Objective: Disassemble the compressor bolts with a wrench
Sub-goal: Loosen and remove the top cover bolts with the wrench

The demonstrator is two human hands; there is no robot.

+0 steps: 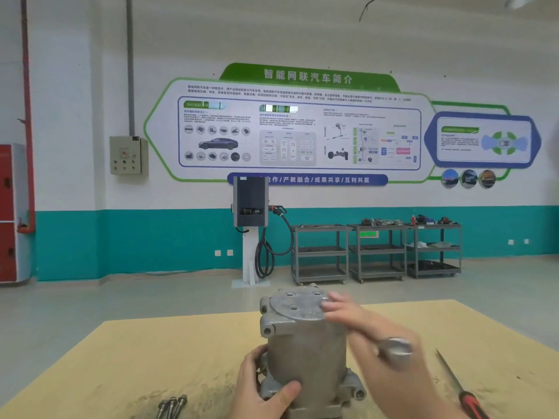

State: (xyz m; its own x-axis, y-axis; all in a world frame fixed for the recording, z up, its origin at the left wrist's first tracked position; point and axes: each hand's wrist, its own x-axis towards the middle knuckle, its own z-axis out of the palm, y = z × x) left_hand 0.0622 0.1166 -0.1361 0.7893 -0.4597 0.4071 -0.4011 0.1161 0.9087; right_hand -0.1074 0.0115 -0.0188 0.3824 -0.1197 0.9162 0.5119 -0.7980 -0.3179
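A grey metal compressor (305, 349) stands upright on the yellow-brown table (136, 358). Its round top plate shows three empty bolt holes. My left hand (261, 391) grips the lower left side of its body. My right hand (360, 325) is blurred at the plate's right edge, its fingertips pinching a bolt head (324, 301) there. A silver wrench (393, 349) lies across that hand, held in the palm. Three removed long bolts (171, 406) lie on the table at the front left.
A red-handled screwdriver (462, 388) lies on the table at the right. Beyond the table are an open floor, a charging post (251, 225) and three grey shelf carts (375, 252) by the wall.
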